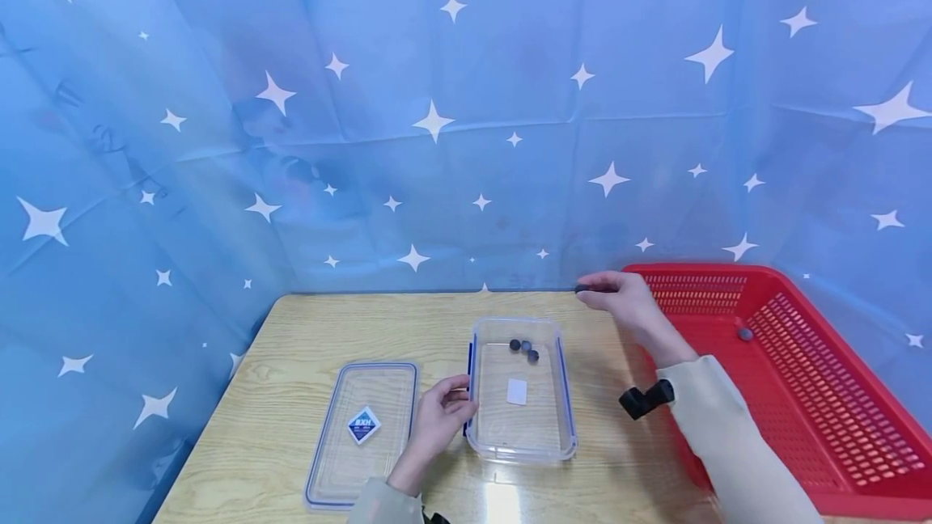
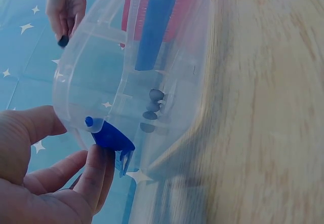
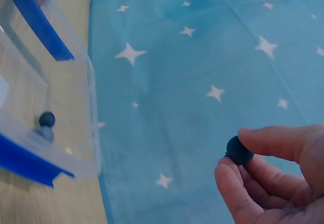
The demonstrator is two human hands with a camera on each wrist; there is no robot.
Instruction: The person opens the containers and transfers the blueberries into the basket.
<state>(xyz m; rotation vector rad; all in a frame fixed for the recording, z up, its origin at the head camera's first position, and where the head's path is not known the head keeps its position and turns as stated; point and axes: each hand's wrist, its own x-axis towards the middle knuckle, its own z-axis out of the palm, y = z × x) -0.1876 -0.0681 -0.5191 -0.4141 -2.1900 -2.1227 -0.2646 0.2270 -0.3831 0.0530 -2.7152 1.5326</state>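
A clear rectangular plastic box (image 1: 539,423) stands on the wooden table (image 1: 251,427), a flat blue-edged clear plastic lid (image 1: 357,463) to its left, a red perforated plastic basket (image 1: 782,411) to its right. Small dark round balls (image 1: 514,344) lie in the box's far half, another dark ball (image 1: 745,334) in the basket; a blue star-printed fabric curtain (image 1: 510,103) hangs behind.

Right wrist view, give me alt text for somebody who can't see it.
A right hand pinches a small dark ball between thumb and fingers, in front of a blue cloth with white stars. At left, partly out of frame, a clear box with blue latches sits on a wooden table and holds more small balls.
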